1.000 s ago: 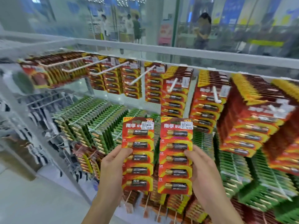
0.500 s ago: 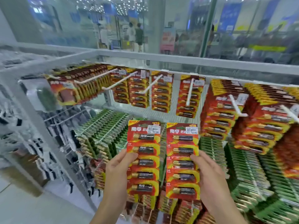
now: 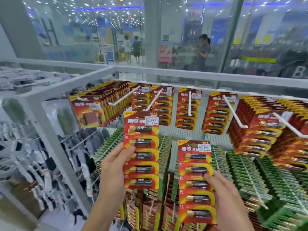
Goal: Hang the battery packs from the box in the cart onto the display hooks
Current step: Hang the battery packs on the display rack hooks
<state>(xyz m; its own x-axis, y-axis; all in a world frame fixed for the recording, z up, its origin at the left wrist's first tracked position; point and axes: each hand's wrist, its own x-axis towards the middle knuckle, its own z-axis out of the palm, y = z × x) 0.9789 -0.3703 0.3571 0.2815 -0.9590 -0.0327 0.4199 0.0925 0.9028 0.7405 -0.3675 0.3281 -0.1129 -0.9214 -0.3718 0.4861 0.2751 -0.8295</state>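
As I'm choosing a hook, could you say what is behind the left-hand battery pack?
Hanging red battery packs above, green packs lower down; parts directly behind it are covered.

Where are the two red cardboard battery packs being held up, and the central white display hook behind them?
Raised red cardboard battery pack [image 3: 141, 142]: head view, on its second battery blister.
Lower red cardboard battery pack [image 3: 195, 156]: head view, on its top battery blister.
Central white display hook [image 3: 189, 105]: head view, mid-shaft.

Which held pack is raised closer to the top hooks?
The left pack, held by the left hand: its top reaches the top-row packs. The right pack, in the right hand, sits lower.
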